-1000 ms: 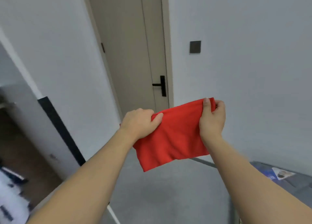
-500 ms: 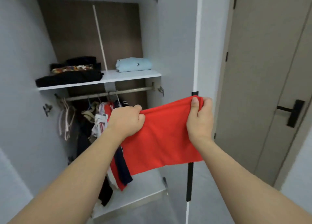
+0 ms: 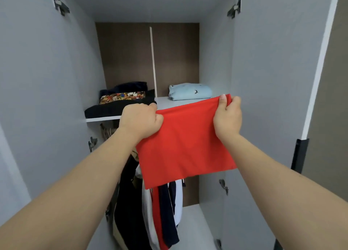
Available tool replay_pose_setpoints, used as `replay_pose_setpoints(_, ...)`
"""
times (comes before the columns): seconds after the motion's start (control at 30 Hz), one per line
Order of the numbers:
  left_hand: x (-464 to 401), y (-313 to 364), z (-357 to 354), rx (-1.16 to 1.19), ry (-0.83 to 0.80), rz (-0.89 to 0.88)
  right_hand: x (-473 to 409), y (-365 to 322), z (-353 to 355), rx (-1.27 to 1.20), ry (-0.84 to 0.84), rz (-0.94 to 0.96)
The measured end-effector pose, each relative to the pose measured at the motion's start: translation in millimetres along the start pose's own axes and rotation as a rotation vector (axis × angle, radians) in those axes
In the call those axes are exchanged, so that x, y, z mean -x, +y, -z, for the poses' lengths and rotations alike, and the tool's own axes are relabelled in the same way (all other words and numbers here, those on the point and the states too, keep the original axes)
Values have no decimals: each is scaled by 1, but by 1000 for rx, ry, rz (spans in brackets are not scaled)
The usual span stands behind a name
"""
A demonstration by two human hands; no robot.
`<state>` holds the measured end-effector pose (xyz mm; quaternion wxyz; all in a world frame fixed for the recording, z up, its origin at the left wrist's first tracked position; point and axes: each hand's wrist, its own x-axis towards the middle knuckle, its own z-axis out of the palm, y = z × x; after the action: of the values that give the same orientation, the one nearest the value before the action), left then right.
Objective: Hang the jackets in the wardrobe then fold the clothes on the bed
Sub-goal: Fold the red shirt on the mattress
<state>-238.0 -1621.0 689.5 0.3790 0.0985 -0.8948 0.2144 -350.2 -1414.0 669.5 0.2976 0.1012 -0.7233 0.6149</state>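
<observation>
Red folded cloth [image 3: 185, 146] hangs at the centre of the frame, held up in front of the open wardrobe [image 3: 56, 80]. My left hand [image 3: 140, 120] grips its upper left corner in a closed fist, and my right hand [image 3: 227, 116] pinches the upper right corner between thumb and fingers. Behind it, the wardrobe shelf [image 3: 169, 101] carries a folded light blue garment [image 3: 190, 91] to the right and a dark pile [image 3: 122, 100] with a colourful patterned piece to the left. Hanging jackets [image 3: 150, 212] show below the cloth, lower centre.
</observation>
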Motion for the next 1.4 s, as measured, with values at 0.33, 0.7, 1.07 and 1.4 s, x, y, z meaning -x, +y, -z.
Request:
replay_pose_setpoints(0.33,-151,22,-58,-93,89,24,-148,25,-64,-59,122,16)
replay_pose_setpoints(0.7,-300,26,-115,-200,112,-1,-302,41,-138,-53,138,51)
replay_pose_setpoints(1.07,-368,39,-223,-210,-208,-36,-371,113,-219,170,29,-88)
replay_pose_setpoints(1.4,-374,71,-311,-38,-486,212,-390,162,-284,611,-241,128)
